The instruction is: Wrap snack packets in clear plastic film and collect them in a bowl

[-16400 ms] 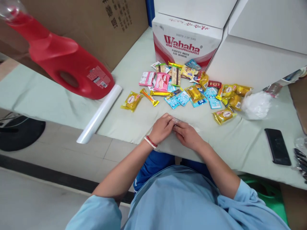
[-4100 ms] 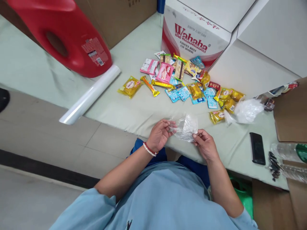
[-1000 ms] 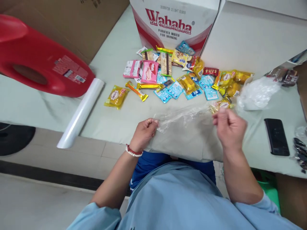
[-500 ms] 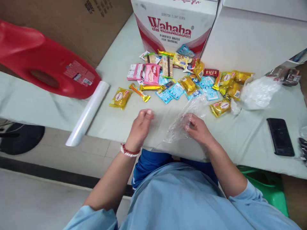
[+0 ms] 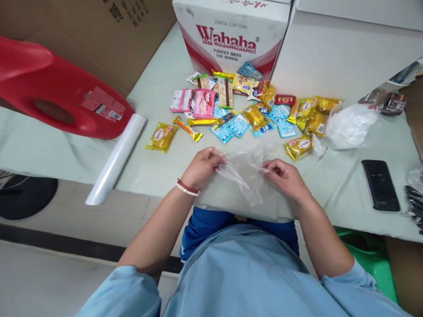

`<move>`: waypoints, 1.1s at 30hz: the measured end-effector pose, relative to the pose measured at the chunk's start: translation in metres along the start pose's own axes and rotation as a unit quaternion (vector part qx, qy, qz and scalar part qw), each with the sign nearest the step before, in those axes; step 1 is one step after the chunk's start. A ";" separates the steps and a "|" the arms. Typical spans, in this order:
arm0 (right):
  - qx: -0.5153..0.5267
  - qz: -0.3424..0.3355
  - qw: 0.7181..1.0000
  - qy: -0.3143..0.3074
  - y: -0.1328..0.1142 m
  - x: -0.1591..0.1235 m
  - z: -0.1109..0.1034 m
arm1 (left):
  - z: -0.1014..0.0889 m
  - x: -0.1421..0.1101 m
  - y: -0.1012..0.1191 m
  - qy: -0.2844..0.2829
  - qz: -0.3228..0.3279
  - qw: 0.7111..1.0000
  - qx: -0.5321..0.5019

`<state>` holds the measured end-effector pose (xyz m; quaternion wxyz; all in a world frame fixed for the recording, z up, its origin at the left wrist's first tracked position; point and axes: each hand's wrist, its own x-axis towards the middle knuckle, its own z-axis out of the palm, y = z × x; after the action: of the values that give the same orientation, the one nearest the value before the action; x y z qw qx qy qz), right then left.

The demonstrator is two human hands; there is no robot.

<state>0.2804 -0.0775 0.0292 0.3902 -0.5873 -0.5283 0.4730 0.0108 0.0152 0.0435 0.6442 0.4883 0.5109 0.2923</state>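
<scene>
Mid-frame, the left hand [image 5: 204, 167] and right hand [image 5: 284, 177] pinch a clear plastic bag [image 5: 246, 174] above the bench [image 5: 158, 176]. Wrapped snacks [image 5: 225, 92] lie beyond. A red jug [image 5: 62, 92] fills the upper left; a black phone [image 5: 380, 185] rests at right.

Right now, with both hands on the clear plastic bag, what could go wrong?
The thin, clear plastic bag, pinched by the left hand and right hand, could tear or slip if pulled hard.

The smooth white cylindrical roll sticks out past the edge of the pale green cloth-covered table, so a bump might send it to the floor.
</scene>
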 end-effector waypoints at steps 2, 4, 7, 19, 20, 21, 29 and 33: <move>0.080 0.033 0.996 0.020 0.002 -0.004 -0.008 | -0.020 -0.001 -0.006 0.054 -0.039 0.995 -0.068; 0.142 0.072 0.986 0.050 0.004 -0.007 -0.013 | -0.034 -0.005 -0.014 0.098 -0.056 0.990 -0.085; 0.180 0.135 0.970 0.087 0.009 -0.010 -0.014 | -0.043 -0.015 -0.023 0.156 -0.042 0.987 0.008; 0.092 0.141 0.984 0.053 0.009 -0.004 -0.002 | 0.030 -0.035 0.030 -0.101 0.349 0.756 0.544; 0.080 0.138 0.986 0.054 0.010 -0.006 -0.002 | 0.034 -0.024 0.025 -0.092 0.297 0.748 0.586; 0.068 0.134 0.987 0.058 0.011 -0.009 -0.004 | 0.035 -0.013 0.018 -0.070 0.259 0.740 0.617; -0.139 0.156 0.978 0.023 0.019 -0.055 -0.049 | 0.005 0.014 -0.047 0.021 0.284 0.744 0.604; -0.284 0.034 0.938 0.195 -0.022 -0.045 -0.047 | 0.006 0.008 -0.052 0.003 0.293 0.739 0.606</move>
<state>0.3209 -0.1172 0.0686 0.2859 -0.7723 -0.5336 0.1923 0.0124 0.0016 -0.0074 0.0932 0.9005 0.4137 0.0961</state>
